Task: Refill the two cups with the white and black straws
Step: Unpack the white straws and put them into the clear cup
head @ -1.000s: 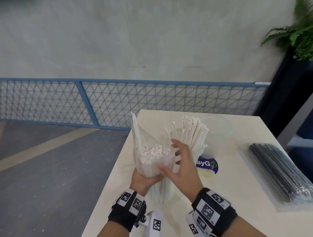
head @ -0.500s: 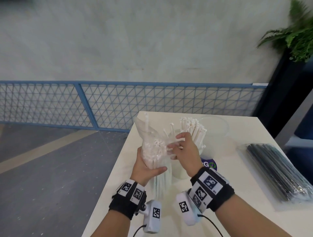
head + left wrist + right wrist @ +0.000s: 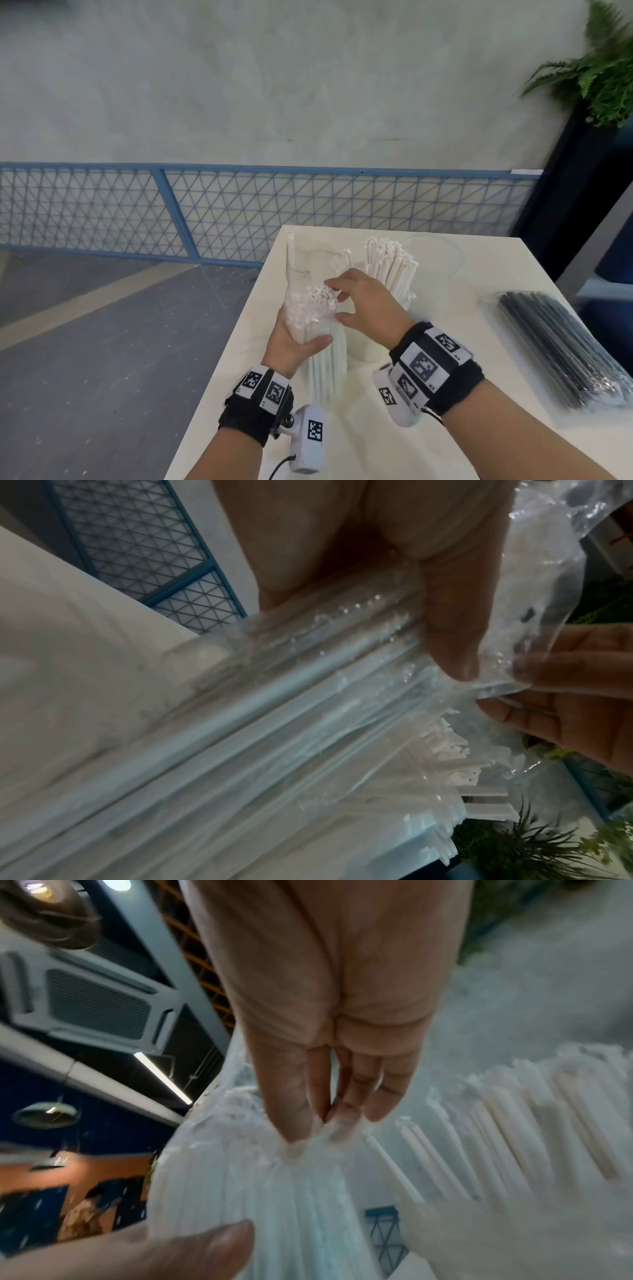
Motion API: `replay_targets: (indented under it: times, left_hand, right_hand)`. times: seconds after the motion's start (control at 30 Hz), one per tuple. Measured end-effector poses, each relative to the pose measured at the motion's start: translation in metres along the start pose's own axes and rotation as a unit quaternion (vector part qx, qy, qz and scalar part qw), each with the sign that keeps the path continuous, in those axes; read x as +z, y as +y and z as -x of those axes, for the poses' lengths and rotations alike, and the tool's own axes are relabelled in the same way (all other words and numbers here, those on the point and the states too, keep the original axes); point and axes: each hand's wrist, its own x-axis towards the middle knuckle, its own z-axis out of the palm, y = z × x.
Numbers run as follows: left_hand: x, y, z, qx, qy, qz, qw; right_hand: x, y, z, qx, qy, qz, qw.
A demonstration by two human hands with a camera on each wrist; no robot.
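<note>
A clear bag of white straws [image 3: 325, 370] stands upright on the white table [image 3: 462, 370]. My left hand [image 3: 298, 339] grips it around the middle, thumb in front [image 3: 455, 642]. Over the bag's open mouth, my right hand [image 3: 337, 298] curls its fingers onto the straw tips while the thumb presses from below, pinching them [image 3: 318, 1126]. Just behind stands a cup packed with white straws [image 3: 394, 270]. A clear cup [image 3: 435, 260] with nothing visible inside stands to its right. The sealed pack of black straws [image 3: 555, 346] lies flat at the right.
The table's left edge [image 3: 239, 342] runs close beside my left hand, with grey floor below. A blue mesh railing [image 3: 239, 212] crosses behind the table. A potted fern [image 3: 599, 75] on a dark stand is at the far right.
My right hand has moved from beside the bag up to its mouth and closed on the straw tips. The left hand keeps its grip, and the bag has tilted slightly left.
</note>
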Motion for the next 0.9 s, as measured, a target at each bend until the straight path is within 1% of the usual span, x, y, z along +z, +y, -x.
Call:
replay_targets:
  times: [0.03,0.17,0.27,0.33,0.37,0.43,0.47,0.5,0.57,0.67,0.73,0.8,0.9]
  left_hand:
    - [-0.002,-0.001,-0.001,-0.013,-0.001,-0.002,1.0]
    - [-0.008,-0.004,-0.003,-0.036,-0.037,-0.017,0.999]
    - [-0.006,-0.004,-0.004,-0.033,-0.052,-0.026,0.998]
    - [-0.005,-0.003,-0.003,-0.032,-0.055,-0.026,0.998]
    - [-0.005,-0.002,-0.002,-0.031,-0.054,-0.024,0.998]
    - [-0.007,-0.002,-0.002,-0.02,-0.055,-0.013,0.998]
    - [-0.008,-0.002,-0.002,-0.015,-0.057,-0.009,0.998]
    - [-0.009,0.0,-0.002,-0.011,-0.062,-0.006,0.998]
    - [-0.009,0.003,-0.001,-0.007,-0.072,0.001,0.997]
    - [-0.008,0.009,-0.003,-0.019,-0.084,0.007,0.996]
    - [-0.006,0.012,-0.004,-0.017,-0.089,-0.001,0.996]
    - [-0.006,0.012,-0.006,-0.017,-0.07,-0.009,0.997]
    - [-0.006,0.009,-0.007,-0.029,-0.021,-0.018,0.999]
  right_hand:
    - [-0.001,0.001,-0.001,-0.003,-0.011,-0.004,1.0]
    - [-0.004,0.004,-0.008,0.013,-0.063,-0.005,0.998]
    - [-0.002,0.007,-0.014,0.022,-0.091,0.024,0.995]
    - [-0.001,0.007,-0.016,0.01,-0.084,0.041,0.996]
    - [0.001,0.008,-0.016,-0.005,-0.076,0.028,0.997]
    - [0.006,0.011,-0.014,-0.048,-0.052,-0.034,0.997]
    - [0.009,0.013,-0.011,-0.059,-0.039,-0.066,0.995]
    - [0.011,0.014,-0.008,-0.058,-0.032,-0.091,0.994]
    - [0.012,0.015,-0.006,-0.044,-0.039,-0.116,0.992]
    - [0.013,0.016,-0.011,-0.02,-0.079,-0.09,0.993]
    - [0.015,0.016,-0.015,0.005,-0.087,-0.09,0.992]
    - [0.019,0.017,-0.017,0.018,-0.074,-0.091,0.993]
    - [0.026,0.018,-0.016,0.022,-0.035,-0.118,0.992]
